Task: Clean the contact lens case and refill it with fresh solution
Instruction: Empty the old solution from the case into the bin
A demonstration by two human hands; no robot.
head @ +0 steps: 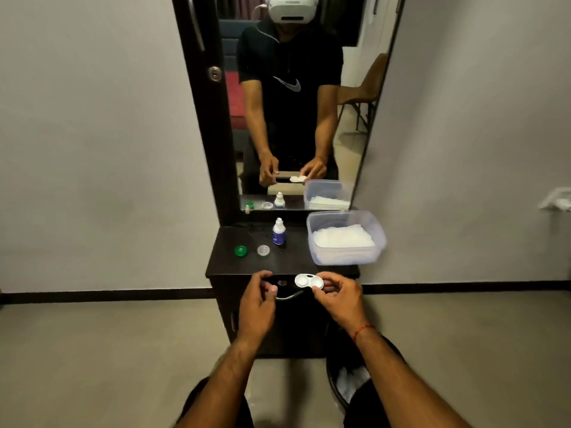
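Note:
My right hand (338, 296) pinches a white two-well contact lens case (308, 281) by its right end, in front of the dark dresser top (278, 264). Both wells are uncovered. My left hand (258, 299) hovers a little to the left of the case with fingers curled; I cannot tell if it holds anything. On the dresser top lie a green cap (240, 251) and a clear cap (263, 250), apart from each other. Behind them stands a small solution bottle (278, 231), white with a blue label.
A clear plastic tub (346, 237) of white tissues fills the right side of the dresser top. A tall mirror (293, 103) rises behind it. A dark bin (349, 378) with white waste sits on the floor by my right forearm. Grey walls stand at both sides.

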